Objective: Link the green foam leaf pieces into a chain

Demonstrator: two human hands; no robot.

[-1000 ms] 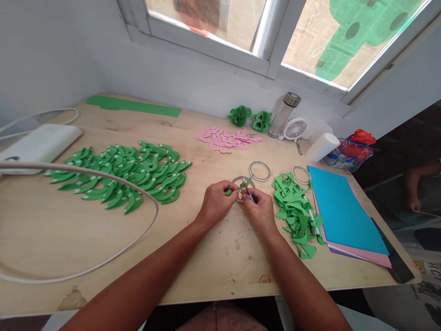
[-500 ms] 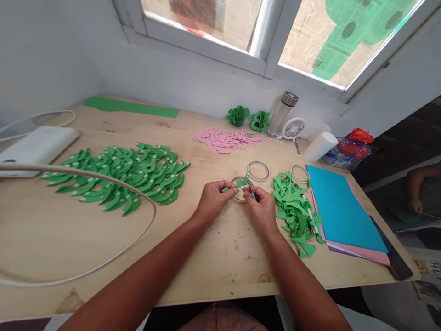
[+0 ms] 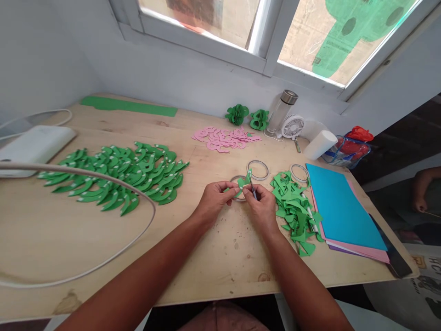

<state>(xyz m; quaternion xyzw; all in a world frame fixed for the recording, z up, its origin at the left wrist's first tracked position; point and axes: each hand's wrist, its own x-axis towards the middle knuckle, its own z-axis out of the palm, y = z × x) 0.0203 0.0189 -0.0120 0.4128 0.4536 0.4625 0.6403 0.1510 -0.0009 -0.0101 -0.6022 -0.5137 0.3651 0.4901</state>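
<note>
My left hand (image 3: 215,201) pinches a small green paper piece (image 3: 241,183) near the middle of the wooden table (image 3: 206,257). My right hand (image 3: 263,207) is closed around a thin metal tool (image 3: 252,187), its tip touching the green piece. Both hands hover over a tape ring (image 3: 237,178). A pile of green paper scraps (image 3: 296,209) lies just right of my right hand. A large spread of cut green leaf shapes (image 3: 120,174) lies to the left.
Two more tape rings (image 3: 258,169) lie behind my hands. Pink cutouts (image 3: 223,138), two green paper flowers (image 3: 237,114), a bottle (image 3: 279,113), a small fan (image 3: 292,127), stacked coloured sheets (image 3: 341,207), a white hoop (image 3: 103,262) and another person's hand (image 3: 421,193) at the right.
My hands stay together over the tape ring with only slight shifts; the view has drifted a little. The green piece has turned slightly between my fingers.
</note>
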